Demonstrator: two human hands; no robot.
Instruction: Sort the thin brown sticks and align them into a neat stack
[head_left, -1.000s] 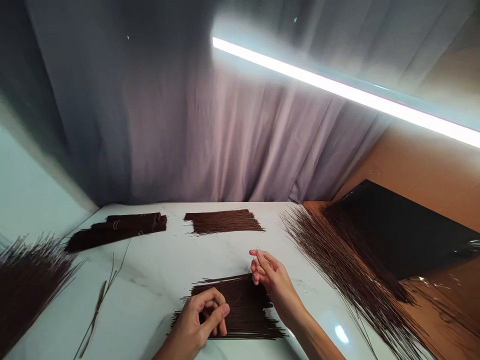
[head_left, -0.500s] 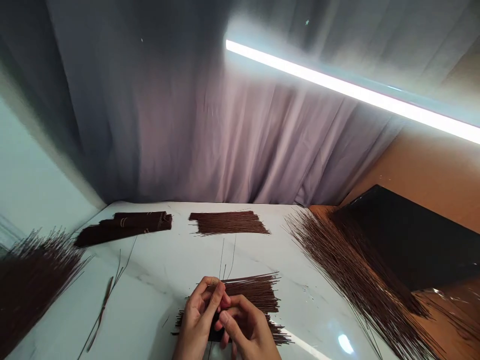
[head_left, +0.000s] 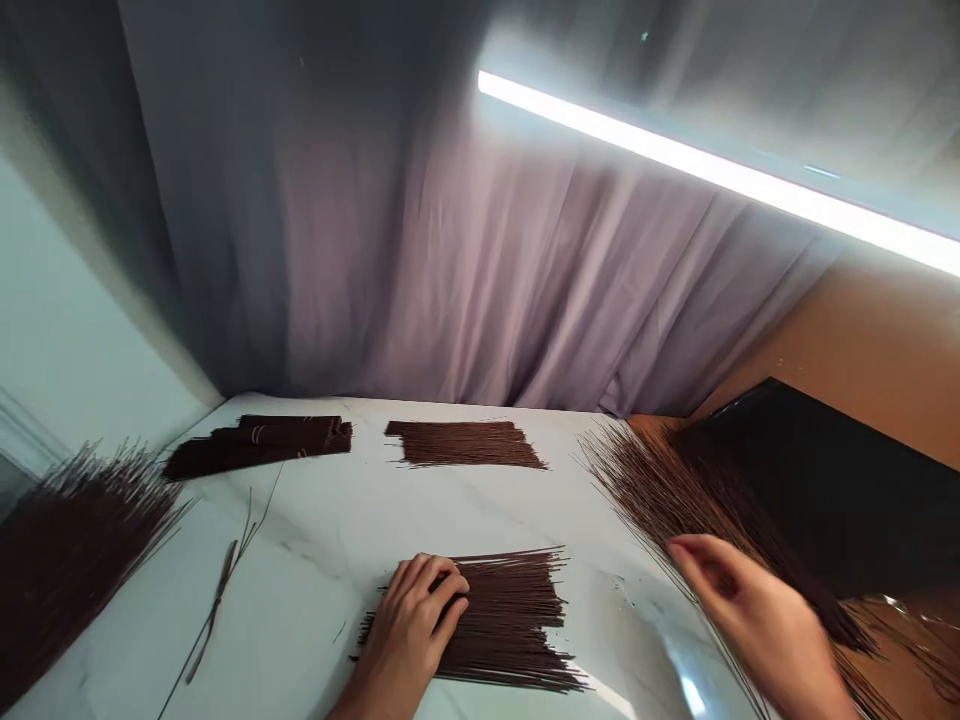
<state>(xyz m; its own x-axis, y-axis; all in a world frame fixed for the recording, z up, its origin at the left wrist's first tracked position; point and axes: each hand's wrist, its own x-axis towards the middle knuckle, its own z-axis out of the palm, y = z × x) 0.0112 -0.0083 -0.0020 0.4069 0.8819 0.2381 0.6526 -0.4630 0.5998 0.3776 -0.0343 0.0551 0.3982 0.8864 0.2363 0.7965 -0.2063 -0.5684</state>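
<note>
My left hand (head_left: 420, 610) lies on a flat mat of thin brown sticks (head_left: 510, 600) in front of me, its fingers slightly bent and the thumb apart. Part of the mat is hidden under this hand. Away to the right, my right hand (head_left: 750, 610) hovers at the near side of a pile of long, loose brown sticks (head_left: 667, 490). Its thumb and forefinger meet in a pinch; whether a stick is between them I cannot make out. The other fingers of that hand are curled and partly hidden.
A second flat stick mat (head_left: 465, 444) and dark rolled bundles (head_left: 281, 437) lie at the back of the white table (head_left: 330, 530). On the left are a small tied bunch (head_left: 221, 590) and a big stick heap (head_left: 67, 570). A black panel (head_left: 847, 490) stands right.
My hands have parted. The right hand has moved from the near mat to the loose stick pile at right; the left has dropped flat onto the mat. The view has shifted slightly.
</note>
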